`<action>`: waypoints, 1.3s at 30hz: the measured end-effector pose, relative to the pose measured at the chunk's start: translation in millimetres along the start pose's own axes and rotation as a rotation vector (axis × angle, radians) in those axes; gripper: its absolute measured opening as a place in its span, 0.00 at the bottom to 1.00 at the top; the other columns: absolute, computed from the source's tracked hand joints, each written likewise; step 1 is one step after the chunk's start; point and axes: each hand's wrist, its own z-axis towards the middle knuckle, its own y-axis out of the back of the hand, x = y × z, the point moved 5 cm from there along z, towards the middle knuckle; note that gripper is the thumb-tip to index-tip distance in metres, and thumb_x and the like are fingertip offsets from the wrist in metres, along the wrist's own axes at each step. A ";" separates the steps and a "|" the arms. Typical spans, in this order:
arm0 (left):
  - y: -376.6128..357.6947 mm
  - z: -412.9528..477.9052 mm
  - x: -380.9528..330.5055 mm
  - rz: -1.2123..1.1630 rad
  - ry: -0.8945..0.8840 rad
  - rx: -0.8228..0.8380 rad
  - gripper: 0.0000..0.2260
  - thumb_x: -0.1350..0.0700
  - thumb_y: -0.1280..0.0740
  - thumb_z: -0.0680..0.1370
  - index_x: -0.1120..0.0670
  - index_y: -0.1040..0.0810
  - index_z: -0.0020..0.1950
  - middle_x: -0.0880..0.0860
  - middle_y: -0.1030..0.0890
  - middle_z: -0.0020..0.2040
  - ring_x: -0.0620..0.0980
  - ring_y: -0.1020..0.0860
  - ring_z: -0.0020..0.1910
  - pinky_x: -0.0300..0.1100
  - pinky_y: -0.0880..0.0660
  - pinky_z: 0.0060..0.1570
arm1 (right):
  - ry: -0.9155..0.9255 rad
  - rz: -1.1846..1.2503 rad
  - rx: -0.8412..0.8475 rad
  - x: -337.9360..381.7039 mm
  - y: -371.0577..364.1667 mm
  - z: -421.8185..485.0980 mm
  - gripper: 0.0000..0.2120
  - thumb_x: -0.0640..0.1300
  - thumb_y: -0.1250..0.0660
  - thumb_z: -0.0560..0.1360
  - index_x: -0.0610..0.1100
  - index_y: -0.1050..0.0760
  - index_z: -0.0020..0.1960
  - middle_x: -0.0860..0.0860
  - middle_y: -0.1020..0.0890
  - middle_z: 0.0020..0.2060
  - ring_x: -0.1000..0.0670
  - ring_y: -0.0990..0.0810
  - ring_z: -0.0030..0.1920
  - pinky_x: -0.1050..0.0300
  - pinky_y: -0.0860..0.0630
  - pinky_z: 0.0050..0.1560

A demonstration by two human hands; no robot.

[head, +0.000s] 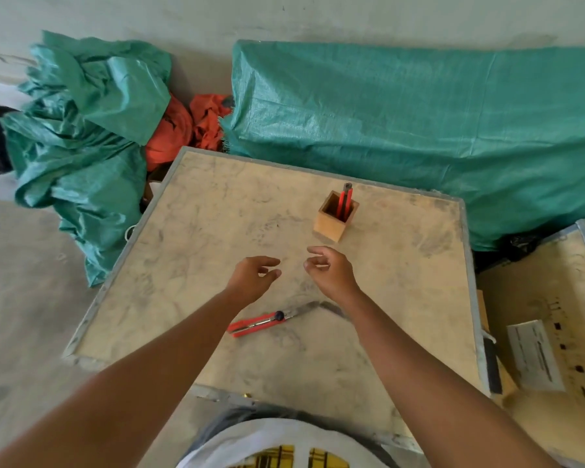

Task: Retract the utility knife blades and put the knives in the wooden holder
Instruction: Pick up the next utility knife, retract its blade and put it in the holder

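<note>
A square wooden holder (333, 221) stands on the far right part of the crate top (196, 231), with one red utility knife (345, 201) upright inside it. A second red utility knife (257, 324) lies flat near the front, its blade extended toward the right. Another blade tip (333, 309) shows beside it, running under my right forearm. My left hand (252, 276) hovers above the crate just beyond the lying knife, fingers loosely curled and holding nothing. My right hand (331, 270) hovers beside it, also empty, between the lying knife and the holder.
Green woven tarps (402, 123) cover bulky things behind and left of the crate, with orange cloth (183, 126) between them. A second wooden crate (554, 315) with a white label stands at the right. Concrete floor lies to the left.
</note>
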 end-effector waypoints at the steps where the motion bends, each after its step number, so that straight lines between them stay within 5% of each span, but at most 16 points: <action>1: 2.2 -9.6 11.0 0.015 0.015 0.003 0.14 0.52 0.28 0.77 0.50 0.18 0.62 0.48 0.17 0.62 0.46 0.19 0.55 0.38 0.26 0.52 | -0.023 -0.006 0.023 -4.4 -11.3 -9.6 0.15 0.44 0.29 0.76 0.51 0.20 0.63 0.52 0.15 0.48 0.56 0.18 0.49 0.68 0.27 0.45; 6: 4.9 -43.7 66.3 0.108 0.086 0.048 0.18 0.51 0.26 0.75 0.49 0.19 0.64 0.49 0.18 0.63 0.50 0.21 0.61 0.43 0.25 0.58 | -0.157 -0.059 0.114 -40.9 -64.7 -43.7 0.15 0.45 0.29 0.76 0.51 0.18 0.63 0.50 0.14 0.48 0.50 0.16 0.52 0.60 0.22 0.50; 11: 3.8 -60.2 105.1 0.299 0.108 0.121 0.26 0.49 0.25 0.71 0.51 0.23 0.69 0.55 0.22 0.65 0.55 0.23 0.63 0.46 0.24 0.61 | -0.258 -0.171 0.075 -61.4 -102.2 -62.7 0.18 0.43 0.30 0.77 0.45 0.20 0.67 0.45 0.16 0.61 0.44 0.19 0.63 0.51 0.25 0.67; 20: -8.9 -80.0 115.2 0.433 -0.078 0.157 0.15 0.53 0.29 0.74 0.48 0.18 0.61 0.54 0.21 0.55 0.55 0.21 0.53 0.45 0.22 0.51 | -0.397 0.016 -0.058 -89.5 -124.7 -72.6 0.19 0.45 0.27 0.74 0.49 0.21 0.64 0.45 0.16 0.57 0.42 0.16 0.57 0.42 0.18 0.58; 25: -11.0 -89.8 107.5 0.384 -0.105 0.122 0.16 0.53 0.29 0.72 0.47 0.17 0.59 0.52 0.20 0.53 0.54 0.19 0.50 0.44 0.21 0.45 | -0.465 0.313 -0.167 -80.5 -117.4 -84.4 0.08 0.39 0.29 0.78 0.46 0.21 0.56 0.40 0.15 0.52 0.40 0.13 0.50 0.43 0.14 0.50; 31: -16.7 -97.8 77.9 0.158 -0.173 0.045 0.19 0.54 0.25 0.73 0.52 0.19 0.64 0.52 0.20 0.54 0.50 0.19 0.46 0.45 0.21 0.49 | -0.349 0.416 -0.210 -54.0 -77.6 -77.8 0.06 0.40 0.29 0.78 0.47 0.20 0.55 0.42 0.13 0.47 0.46 0.12 0.44 0.51 0.14 0.45; 36: -21.2 -94.9 31.3 -0.026 -0.140 0.121 0.22 0.57 0.27 0.76 0.45 0.23 0.69 0.43 0.19 0.56 0.39 0.19 0.46 0.34 0.24 0.46 | -0.229 0.392 -0.143 -20.9 -10.0 -63.5 0.10 0.40 0.27 0.77 0.45 0.18 0.58 0.43 0.12 0.46 0.49 0.12 0.39 0.53 0.14 0.44; 39: -28.6 -91.5 -4.9 -0.163 -0.124 0.158 0.23 0.62 0.27 0.74 0.45 0.22 0.67 0.43 0.15 0.51 0.42 0.18 0.40 0.45 0.18 0.49 | -0.166 0.376 -0.087 -3.3 32.6 -56.1 0.12 0.39 0.27 0.77 0.44 0.17 0.60 0.45 0.12 0.45 0.51 0.13 0.37 0.55 0.15 0.43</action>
